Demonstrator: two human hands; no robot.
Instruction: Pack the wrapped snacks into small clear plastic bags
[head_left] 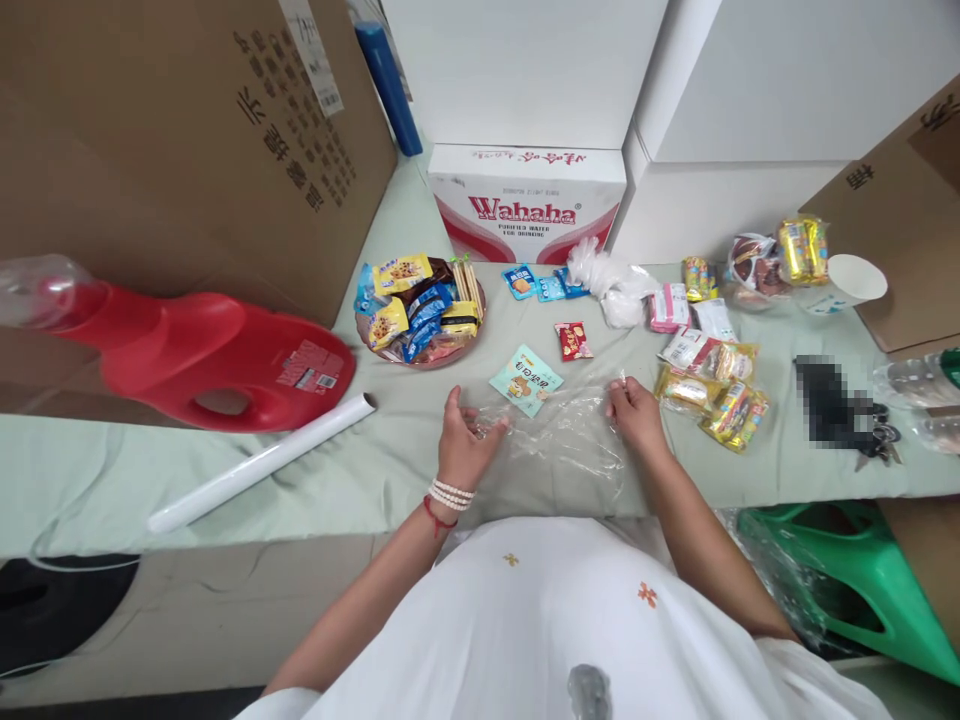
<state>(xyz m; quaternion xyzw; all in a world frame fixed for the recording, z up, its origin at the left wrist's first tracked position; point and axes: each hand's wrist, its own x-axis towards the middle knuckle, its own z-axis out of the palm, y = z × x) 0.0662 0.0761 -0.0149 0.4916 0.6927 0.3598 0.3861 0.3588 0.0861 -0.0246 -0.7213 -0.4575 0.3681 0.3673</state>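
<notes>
A clear plastic bag (561, 440) lies flat on the pale green cloth (360, 470) right in front of me. My left hand (463, 440) pinches its left edge, and my right hand (634, 408) pinches its upper right corner. Both hands have their fingers closed on the film. Just beyond the bag lies a light teal snack packet (525, 380), and past that a small red packet (573, 341). A round dish (420, 310) heaped with blue and yellow snack packets and thin sticks stands to the upper left.
A red jug (202, 360) lies on its side at left beside a white roll (262, 462). A Wahaha box (529, 205), crumpled white plastic (611, 280), several yellow snack packs (712, 395), a paper cup (855, 278), scissors (874, 440) and a green stool (847, 575) are around.
</notes>
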